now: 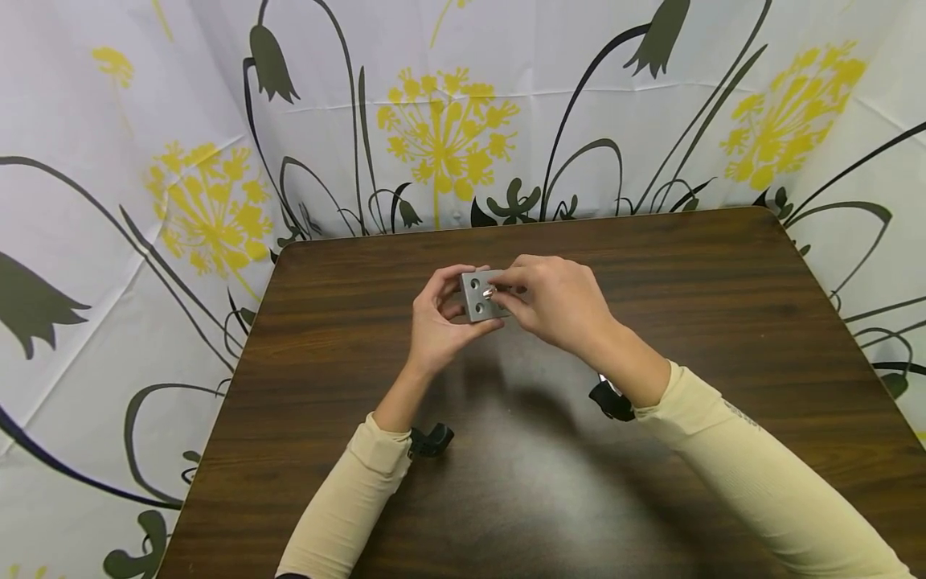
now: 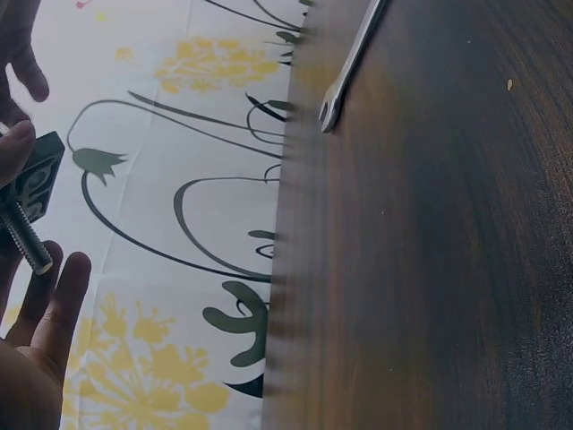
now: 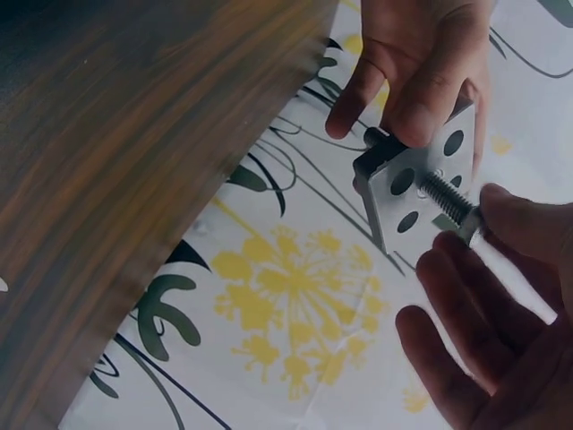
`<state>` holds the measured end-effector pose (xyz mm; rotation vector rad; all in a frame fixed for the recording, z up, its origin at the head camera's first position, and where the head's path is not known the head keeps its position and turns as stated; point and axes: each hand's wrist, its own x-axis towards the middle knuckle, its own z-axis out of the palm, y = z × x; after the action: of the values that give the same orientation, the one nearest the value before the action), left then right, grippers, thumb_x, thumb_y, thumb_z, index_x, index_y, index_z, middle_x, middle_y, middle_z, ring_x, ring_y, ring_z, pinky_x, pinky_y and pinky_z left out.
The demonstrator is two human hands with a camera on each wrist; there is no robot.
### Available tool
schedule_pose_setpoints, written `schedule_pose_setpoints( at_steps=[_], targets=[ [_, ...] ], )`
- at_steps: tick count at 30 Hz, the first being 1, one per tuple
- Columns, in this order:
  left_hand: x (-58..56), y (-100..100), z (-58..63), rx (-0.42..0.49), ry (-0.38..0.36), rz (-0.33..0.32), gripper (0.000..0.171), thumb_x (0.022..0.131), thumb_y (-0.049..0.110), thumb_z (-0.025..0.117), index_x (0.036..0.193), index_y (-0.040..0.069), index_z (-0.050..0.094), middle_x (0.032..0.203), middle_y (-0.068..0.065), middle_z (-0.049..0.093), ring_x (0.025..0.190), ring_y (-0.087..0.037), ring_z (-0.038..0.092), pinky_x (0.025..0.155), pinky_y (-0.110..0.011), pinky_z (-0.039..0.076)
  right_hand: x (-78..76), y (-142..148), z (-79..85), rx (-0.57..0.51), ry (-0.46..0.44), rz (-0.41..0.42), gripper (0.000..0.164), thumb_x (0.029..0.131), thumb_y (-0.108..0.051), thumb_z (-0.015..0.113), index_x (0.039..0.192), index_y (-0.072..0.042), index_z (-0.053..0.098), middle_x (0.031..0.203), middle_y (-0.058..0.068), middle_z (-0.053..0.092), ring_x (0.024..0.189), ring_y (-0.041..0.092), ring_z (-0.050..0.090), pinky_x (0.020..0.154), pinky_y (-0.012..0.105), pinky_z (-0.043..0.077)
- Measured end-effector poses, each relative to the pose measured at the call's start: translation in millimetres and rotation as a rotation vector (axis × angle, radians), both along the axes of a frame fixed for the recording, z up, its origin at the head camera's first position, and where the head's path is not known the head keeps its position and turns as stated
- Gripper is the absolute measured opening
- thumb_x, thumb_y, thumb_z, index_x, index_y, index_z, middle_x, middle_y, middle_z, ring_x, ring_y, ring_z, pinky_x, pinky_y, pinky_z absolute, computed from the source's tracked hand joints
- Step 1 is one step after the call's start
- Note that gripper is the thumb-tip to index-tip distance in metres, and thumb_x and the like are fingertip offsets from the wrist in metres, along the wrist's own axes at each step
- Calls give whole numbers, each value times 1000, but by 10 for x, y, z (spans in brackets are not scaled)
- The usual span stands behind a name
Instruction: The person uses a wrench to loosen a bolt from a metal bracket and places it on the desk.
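My left hand (image 1: 436,328) holds a grey metal block (image 1: 477,296) with several round holes by its edges, raised above the table. From the right, my right hand (image 1: 563,301) pinches the head of a bolt (image 3: 446,199) between thumb and fingers. The bolt's threaded shank meets the face of the block (image 3: 383,206) among the holes; how deep it sits I cannot tell. A dark rounded stub (image 3: 374,137) sticks out past the block's far side. In the left wrist view a threaded shank (image 2: 27,240) shows beside the block.
A wrench (image 2: 343,85) lies on the dark wooden table (image 1: 325,322), seen in the left wrist view. A white curtain (image 1: 463,96) with yellow and grey flowers hangs behind the table. Black wrist devices (image 1: 432,441) are worn on both forearms.
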<state>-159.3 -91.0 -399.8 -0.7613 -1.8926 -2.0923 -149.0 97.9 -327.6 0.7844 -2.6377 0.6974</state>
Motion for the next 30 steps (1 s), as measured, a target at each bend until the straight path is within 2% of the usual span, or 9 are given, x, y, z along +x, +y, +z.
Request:
schedule_pose_setpoints(
  at_steps=[3,8,11,14,17,22,24,27,30],
  targets=[
    [19,6,29,-4,-8,2,69,61,-26,79,123,-13,49,124,-29,60,101,-30,67,74,-38,59,8,11,-14,-20,30,11,26,86,-29,78,110,-19,77,92,-7,70,65,11,56,50,32,45],
    [21,12,32,-15,-24,2,70,61,-26,79,123,-13,49,124,-29,60,100,-30,67,75,-41,59,-6,13,-20,-45,7,-71,27,88,-41,73,103,-19,78,81,-8,69,62,9,57,47,32,44],
    [15,11,20,-18,-19,0,70,61,-27,78,123,-13,49,125,-33,58,102,-32,66,75,-41,58,-14,21,-21,-24,-26,-48,21,88,-34,75,103,-20,78,81,-9,69,62,8,57,48,32,44],
    [15,6,4,-18,-18,-3,70,61,-26,78,123,-12,50,125,-33,58,103,-34,66,76,-41,58,-7,29,-23,-6,-24,-1,23,86,-26,78,108,-20,77,90,-9,69,65,10,57,51,32,45],
    [20,6,-3,-18,-24,-6,69,62,-25,79,124,-12,50,125,-30,59,101,-36,66,76,-43,58,2,29,-26,-6,-4,-11,25,85,-28,78,108,-21,77,93,-9,70,66,10,57,50,32,45],
    [19,14,-2,-22,-24,-7,69,62,-25,79,123,-12,50,125,-28,60,101,-37,66,76,-45,58,-6,26,-35,-25,-42,-79,26,86,-40,76,102,-21,78,78,-10,69,61,7,57,47,32,44],
    [13,14,-7,-19,-24,-12,69,62,-25,79,124,-12,49,126,-28,60,102,-37,66,76,-45,58,-12,30,-40,-18,-58,-62,23,86,-37,76,103,-20,78,79,-10,69,61,7,58,48,32,45],
    [8,5,-26,-17,-30,-11,70,62,-25,79,124,-12,49,126,-25,61,102,-35,67,76,-44,58,-13,38,-46,4,-37,8,22,85,-25,78,107,-20,77,90,-8,69,71,11,61,54,34,49],
    [-35,-12,-105,-17,-32,-7,71,62,-25,79,125,-9,50,127,-22,62,101,-36,67,75,-43,58,-7,43,-61,-1,-4,55,26,85,-23,79,110,-20,76,100,-6,68,77,14,61,57,35,50]
  ],
)
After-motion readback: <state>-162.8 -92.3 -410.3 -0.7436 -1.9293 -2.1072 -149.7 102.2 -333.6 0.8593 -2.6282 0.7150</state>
